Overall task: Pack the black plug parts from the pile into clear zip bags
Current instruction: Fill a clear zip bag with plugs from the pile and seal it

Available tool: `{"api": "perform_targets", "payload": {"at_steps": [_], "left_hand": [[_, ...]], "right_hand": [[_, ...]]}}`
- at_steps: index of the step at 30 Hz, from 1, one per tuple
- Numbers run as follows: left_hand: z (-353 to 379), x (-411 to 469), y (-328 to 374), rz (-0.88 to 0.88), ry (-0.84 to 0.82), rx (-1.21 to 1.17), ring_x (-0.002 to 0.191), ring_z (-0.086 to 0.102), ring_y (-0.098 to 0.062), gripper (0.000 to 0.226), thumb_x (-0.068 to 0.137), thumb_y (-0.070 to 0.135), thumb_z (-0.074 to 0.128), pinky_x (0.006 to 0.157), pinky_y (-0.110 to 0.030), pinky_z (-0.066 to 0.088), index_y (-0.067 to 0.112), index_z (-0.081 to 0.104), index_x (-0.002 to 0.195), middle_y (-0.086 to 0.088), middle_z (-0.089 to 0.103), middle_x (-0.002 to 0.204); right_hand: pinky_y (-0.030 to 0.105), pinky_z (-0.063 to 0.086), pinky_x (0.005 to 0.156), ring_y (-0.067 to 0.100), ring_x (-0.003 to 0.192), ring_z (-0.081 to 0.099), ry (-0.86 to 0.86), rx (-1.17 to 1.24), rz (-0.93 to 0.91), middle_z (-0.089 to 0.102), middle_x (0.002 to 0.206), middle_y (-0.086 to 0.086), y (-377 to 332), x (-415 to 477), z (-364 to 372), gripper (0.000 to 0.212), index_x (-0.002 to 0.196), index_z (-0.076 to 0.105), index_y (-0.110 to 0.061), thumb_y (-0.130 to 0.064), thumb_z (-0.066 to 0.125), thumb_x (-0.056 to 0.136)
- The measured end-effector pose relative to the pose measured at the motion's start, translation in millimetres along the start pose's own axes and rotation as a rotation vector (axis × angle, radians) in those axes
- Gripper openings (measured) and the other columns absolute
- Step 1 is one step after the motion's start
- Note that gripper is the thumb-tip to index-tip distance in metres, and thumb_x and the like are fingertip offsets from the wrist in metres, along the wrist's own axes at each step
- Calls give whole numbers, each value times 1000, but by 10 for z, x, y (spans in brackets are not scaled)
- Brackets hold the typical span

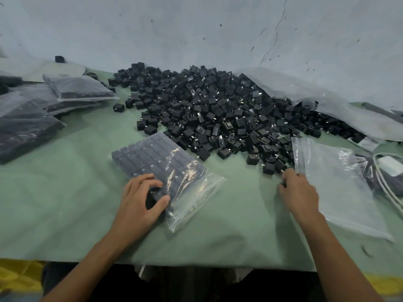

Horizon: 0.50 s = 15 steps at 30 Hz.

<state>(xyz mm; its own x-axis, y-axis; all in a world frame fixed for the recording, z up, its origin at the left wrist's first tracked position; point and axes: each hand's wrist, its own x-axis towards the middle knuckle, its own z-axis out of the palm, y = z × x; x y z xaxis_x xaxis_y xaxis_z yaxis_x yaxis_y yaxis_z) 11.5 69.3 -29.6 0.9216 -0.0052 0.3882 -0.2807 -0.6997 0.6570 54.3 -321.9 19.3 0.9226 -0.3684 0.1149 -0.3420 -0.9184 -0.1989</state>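
Gripping near corner of filled zip bag [157, 158] with curled left hand [141, 199], on bench [65, 203]. Pinching one plug part [283, 183] in right hand [298, 192] at pile [218, 110] edge.

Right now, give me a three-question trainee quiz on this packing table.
1. True or false: the left hand rests on an empty bag.
2. The stacked full bags lie: A) at the left; B) at the right; C) in a box.
3. Fill in: the right hand is at the near edge of the ____ of plugs.
Key: 1 false, it grips the filled bag; 2 A; 3 pile.
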Motion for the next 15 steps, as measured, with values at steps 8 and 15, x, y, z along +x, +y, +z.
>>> {"api": "perform_targets", "payload": {"at_steps": [8, 15], "left_hand": [[12, -2, 9, -20, -20, -4, 133, 37, -14, 41, 84, 60, 52, 113, -35, 30, 32, 60, 113, 12, 49, 134], [15, -9, 2, -24, -28, -2, 134, 34, -11, 43, 87, 59, 51, 112, -31, 27, 29, 61, 116, 13, 47, 135]], "right_hand": [[26, 47, 50, 14, 52, 58, -437, 998, -144, 66, 66, 0, -631, -848, -26, 12, 98, 75, -23, -20, 65, 94], [28, 58, 67, 19, 71, 69, -802, 1505, 117, 74, 86, 8, -1435, -1330, 247, 19, 101, 73, -8, 2, 57, 95]]}}
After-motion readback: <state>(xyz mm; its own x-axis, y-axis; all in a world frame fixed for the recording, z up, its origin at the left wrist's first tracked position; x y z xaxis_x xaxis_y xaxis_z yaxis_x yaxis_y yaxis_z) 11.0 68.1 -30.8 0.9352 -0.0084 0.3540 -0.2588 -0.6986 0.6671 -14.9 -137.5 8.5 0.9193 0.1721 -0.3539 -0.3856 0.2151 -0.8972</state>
